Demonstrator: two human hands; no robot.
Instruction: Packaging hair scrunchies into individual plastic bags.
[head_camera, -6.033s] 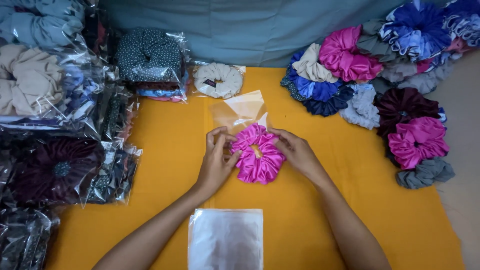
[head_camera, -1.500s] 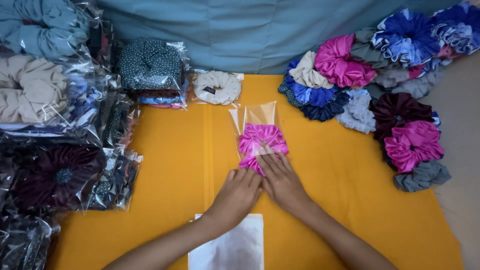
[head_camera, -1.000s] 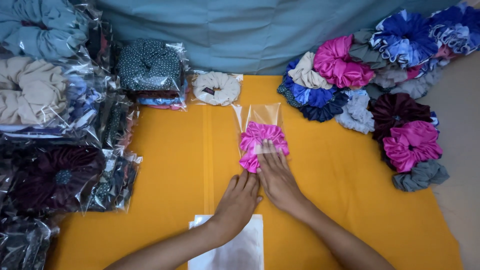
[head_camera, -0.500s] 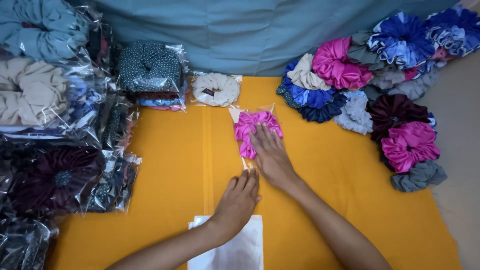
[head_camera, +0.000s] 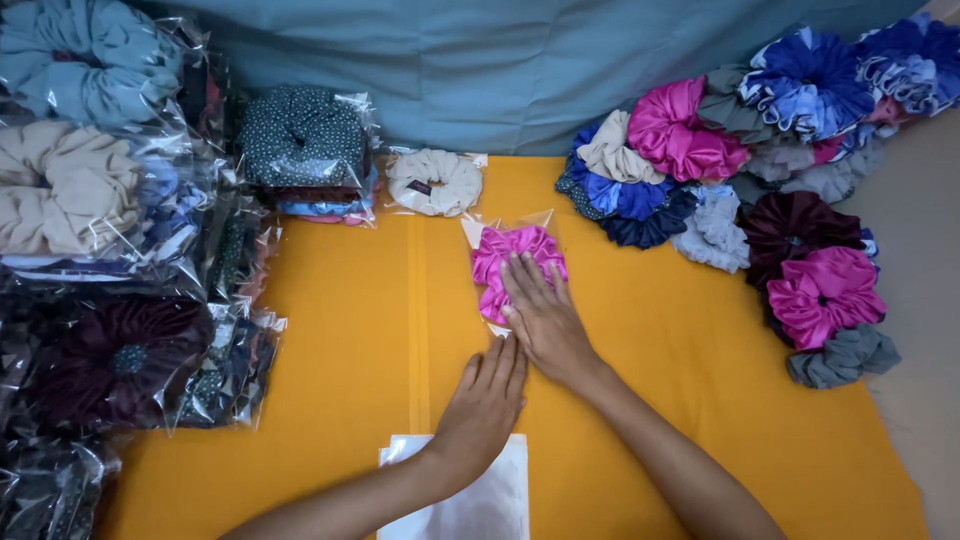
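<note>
A bright pink scrunchie (head_camera: 508, 260) lies inside a clear plastic bag (head_camera: 478, 229) on the orange cloth (head_camera: 340, 330). My right hand (head_camera: 540, 315) lies flat on the bag's lower part, fingers spread and pressing down on the scrunchie. Just below it, my left hand (head_camera: 482, 398) rests flat on the orange cloth with its fingertips near the bag's bottom edge. Neither hand grips anything.
A stack of empty clear bags (head_camera: 470, 500) lies at the near edge. Bagged scrunchies (head_camera: 90, 200) are piled at the left, with a dotted one (head_camera: 305, 140) and a cream one (head_camera: 435, 182) at the back. Loose scrunchies (head_camera: 760, 170) are heaped at the right.
The pink scrunchie has gone into the clear bag and slid away from me. My right hand followed it up the cloth; my left hand stayed lower.
</note>
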